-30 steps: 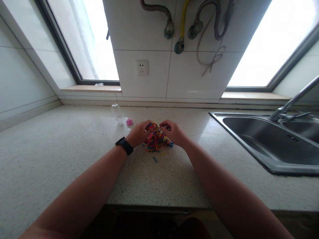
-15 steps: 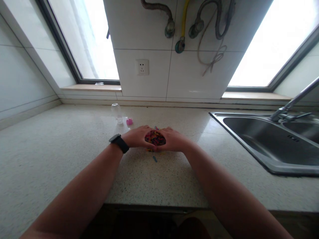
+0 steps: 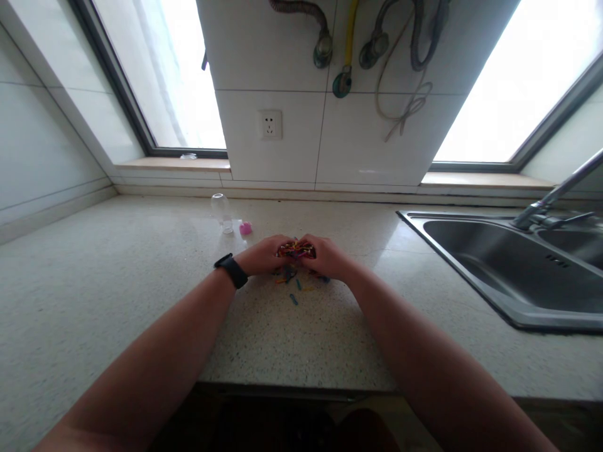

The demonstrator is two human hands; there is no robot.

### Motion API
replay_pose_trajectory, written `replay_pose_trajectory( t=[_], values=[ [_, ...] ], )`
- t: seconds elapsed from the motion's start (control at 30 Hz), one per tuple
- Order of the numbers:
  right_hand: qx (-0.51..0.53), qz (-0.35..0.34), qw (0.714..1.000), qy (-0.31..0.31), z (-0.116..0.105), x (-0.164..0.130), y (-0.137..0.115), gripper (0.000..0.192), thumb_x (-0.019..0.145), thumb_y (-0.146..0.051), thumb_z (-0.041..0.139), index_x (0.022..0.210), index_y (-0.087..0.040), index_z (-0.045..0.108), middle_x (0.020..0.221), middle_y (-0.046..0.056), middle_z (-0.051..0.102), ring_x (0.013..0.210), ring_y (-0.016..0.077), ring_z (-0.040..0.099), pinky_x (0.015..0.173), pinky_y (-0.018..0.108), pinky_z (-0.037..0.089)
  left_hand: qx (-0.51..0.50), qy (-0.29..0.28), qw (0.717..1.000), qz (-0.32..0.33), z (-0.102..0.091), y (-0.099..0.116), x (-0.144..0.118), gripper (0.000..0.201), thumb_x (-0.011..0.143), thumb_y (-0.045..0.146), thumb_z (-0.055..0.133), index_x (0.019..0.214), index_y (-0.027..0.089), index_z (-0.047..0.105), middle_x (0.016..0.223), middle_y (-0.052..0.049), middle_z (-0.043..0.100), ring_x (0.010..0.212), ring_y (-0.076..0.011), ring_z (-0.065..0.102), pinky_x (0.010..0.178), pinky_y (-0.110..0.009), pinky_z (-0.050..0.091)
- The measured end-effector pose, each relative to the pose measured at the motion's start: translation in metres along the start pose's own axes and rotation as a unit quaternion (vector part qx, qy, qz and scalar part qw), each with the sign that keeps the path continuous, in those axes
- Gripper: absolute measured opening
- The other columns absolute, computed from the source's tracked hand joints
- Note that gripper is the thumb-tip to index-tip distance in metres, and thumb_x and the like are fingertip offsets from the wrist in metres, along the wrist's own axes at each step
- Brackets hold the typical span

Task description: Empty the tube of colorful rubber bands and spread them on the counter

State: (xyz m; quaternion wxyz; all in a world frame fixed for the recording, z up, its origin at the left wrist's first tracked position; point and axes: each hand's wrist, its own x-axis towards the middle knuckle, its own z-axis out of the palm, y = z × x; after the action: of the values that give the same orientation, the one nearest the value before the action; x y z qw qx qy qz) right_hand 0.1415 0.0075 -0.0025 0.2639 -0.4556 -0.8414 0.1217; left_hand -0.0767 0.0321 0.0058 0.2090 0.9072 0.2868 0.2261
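Note:
A heap of small, thin, colourful pieces (image 3: 296, 251), perhaps little elastic bands, is gathered between my hands above the countertop. My left hand (image 3: 267, 253), with a black watch on its wrist, curls around the heap's left side. From the right, my right hand (image 3: 326, 256) closes on the other side, its fingers bent inward. Some pieces lie loose under and in front of the hands, among them a blue piece (image 3: 293, 299). Beyond the left hand, a clear bottle (image 3: 222, 213) stands near a pink cap (image 3: 245, 228). The fingertips are partly hidden.
The speckled countertop (image 3: 164, 263) runs to a front edge near my body. A steel sink (image 3: 480, 270) with a faucet (image 3: 541, 207) is set in at the right. Behind is a tiled wall with a socket (image 3: 271, 125) and hoses.
My hands have squeezed inward and lifted slightly, gathering the colourful pieces between them. More loose pieces now show on the countertop below the hands. The bottle and cap stay in place.

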Motion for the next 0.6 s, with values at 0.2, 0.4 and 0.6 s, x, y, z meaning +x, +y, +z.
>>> replay_pose_trajectory(
  t=[0.2, 0.4, 0.6],
  values=[
    [0.116, 0.042, 0.987, 0.101, 0.001, 0.005, 0.005, 0.031, 0.085, -0.036, 0.059, 0.109, -0.015, 0.062, 0.093, 0.005, 0.067, 0.079, 0.0151, 0.06, 0.07, 0.025, 0.044, -0.148, 0.087, 0.983, -0.062, 0.008, -0.007, 0.003, 0.034, 0.089, 0.023, 0.055, 0.121, 0.011, 0.059, 0.102, -0.01, 0.066, 0.079, -0.0129, 0.061, 0.07, -0.026, 0.051],
    [0.244, 0.098, 0.959, 0.103, 0.008, 0.01, 0.014, 0.037, 0.089, -0.047, 0.053, 0.11, -0.017, 0.056, 0.084, 0.004, 0.062, 0.061, 0.0128, 0.057, 0.052, 0.024, 0.046, -0.235, 0.141, 0.957, -0.088, 0.013, -0.01, 0.007, 0.033, 0.091, 0.022, 0.052, 0.121, 0.009, 0.058, 0.099, -0.01, 0.066, 0.076, -0.0108, 0.061, 0.066, -0.022, 0.05],
    [0.256, 0.107, 0.952, 0.133, 0.009, 0.013, 0.016, 0.034, 0.092, -0.048, 0.046, 0.101, -0.016, 0.055, 0.08, 0.002, 0.057, 0.062, 0.0113, 0.052, 0.052, 0.022, 0.042, -0.269, 0.158, 0.942, -0.12, 0.017, -0.011, 0.01, 0.036, 0.092, 0.029, 0.053, 0.122, 0.011, 0.059, 0.097, -0.009, 0.064, 0.072, -0.01, 0.057, 0.062, -0.022, 0.049]
  ],
)
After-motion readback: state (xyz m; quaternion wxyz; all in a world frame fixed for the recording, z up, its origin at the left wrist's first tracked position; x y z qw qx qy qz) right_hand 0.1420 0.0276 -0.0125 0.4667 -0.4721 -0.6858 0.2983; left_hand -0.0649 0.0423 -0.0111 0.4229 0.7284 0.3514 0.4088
